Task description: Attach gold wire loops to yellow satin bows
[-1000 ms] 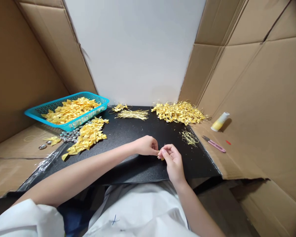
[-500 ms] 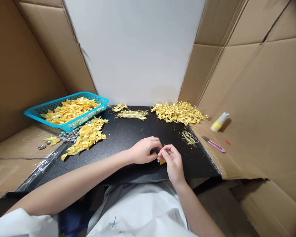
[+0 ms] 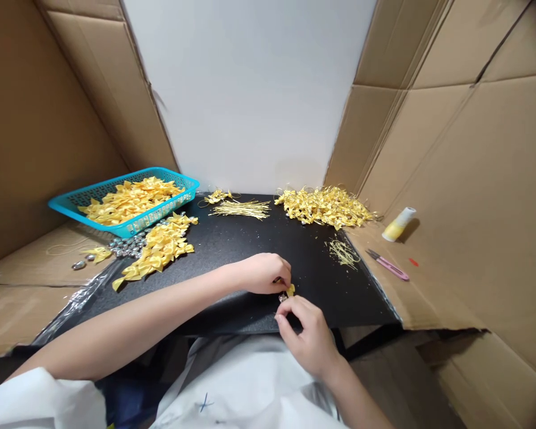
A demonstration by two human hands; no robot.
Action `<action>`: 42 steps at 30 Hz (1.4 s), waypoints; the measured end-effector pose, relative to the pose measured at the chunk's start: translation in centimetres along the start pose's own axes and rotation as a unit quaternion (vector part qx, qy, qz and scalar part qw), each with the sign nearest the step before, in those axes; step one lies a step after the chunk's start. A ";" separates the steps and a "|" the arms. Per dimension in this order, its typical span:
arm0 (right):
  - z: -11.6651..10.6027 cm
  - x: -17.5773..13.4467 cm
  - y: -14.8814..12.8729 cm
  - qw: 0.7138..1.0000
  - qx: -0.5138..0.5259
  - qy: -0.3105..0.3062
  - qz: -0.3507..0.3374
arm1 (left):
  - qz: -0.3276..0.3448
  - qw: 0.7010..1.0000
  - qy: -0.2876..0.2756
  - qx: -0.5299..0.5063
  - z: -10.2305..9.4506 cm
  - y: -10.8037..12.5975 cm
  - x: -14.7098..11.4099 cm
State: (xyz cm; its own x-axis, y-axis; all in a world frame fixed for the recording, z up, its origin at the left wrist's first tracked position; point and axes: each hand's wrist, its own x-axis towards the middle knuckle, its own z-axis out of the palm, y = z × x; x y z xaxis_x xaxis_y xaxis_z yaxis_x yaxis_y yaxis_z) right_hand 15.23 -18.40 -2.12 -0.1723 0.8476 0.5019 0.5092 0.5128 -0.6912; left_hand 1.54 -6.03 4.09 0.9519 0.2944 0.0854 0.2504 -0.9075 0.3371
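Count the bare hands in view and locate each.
2: the left hand over the black table, beside a small yellow bow; the right hand by the table's front edge. No others show.

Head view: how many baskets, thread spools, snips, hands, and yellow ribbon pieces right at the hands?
Basket: 1
Thread spool: 1
Snips: 1
Hands: 2, left hand and right hand
Yellow ribbon piece at the hands: 1
Total: 6

You worked under bright, soft light that left the tall brown cardboard wall [image 3: 31, 137] on your left dim. The tapered white-and-yellow spool [image 3: 399, 224] cast a rightward shadow, crinkled clear plastic film [image 3: 81, 296] glinted, and the upper right corner was black.
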 end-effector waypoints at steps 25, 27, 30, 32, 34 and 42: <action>0.7 -0.5 0.5 0.999 -0.003 0.038 -0.014 | -0.178 0.980 -0.071 0.047 -1.0 1.9 3.8; 0.5 -0.3 0.5 0.998 0.037 0.039 0.016 | -0.166 0.985 -0.010 -0.048 -1.1 0.8 2.5; 0.3 0.4 0.5 0.987 0.135 0.047 0.071 | -0.183 0.954 0.085 -0.223 -0.7 -0.7 0.3; 0.1 1.1 0.5 0.974 0.197 0.060 0.092 | -0.204 0.904 0.135 -0.350 -0.2 -1.4 -0.8; 0.1 1.9 0.6 0.966 0.228 0.080 0.092 | -0.231 0.851 0.173 -0.440 0.6 -1.7 -1.6; 1.2 3.1 1.7 0.950 0.235 0.154 0.137 | -0.266 0.695 0.247 -0.621 3.1 -1.3 -2.0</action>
State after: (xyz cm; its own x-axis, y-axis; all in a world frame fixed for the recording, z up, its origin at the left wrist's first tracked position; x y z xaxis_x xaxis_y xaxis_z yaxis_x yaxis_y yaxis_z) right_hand 14.53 -14.74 -2.35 0.2048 0.9148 0.3480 0.0539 0.3445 -0.9373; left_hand -0.14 -6.35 0.62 0.5291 0.8344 -0.1541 -0.0935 0.2379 0.9668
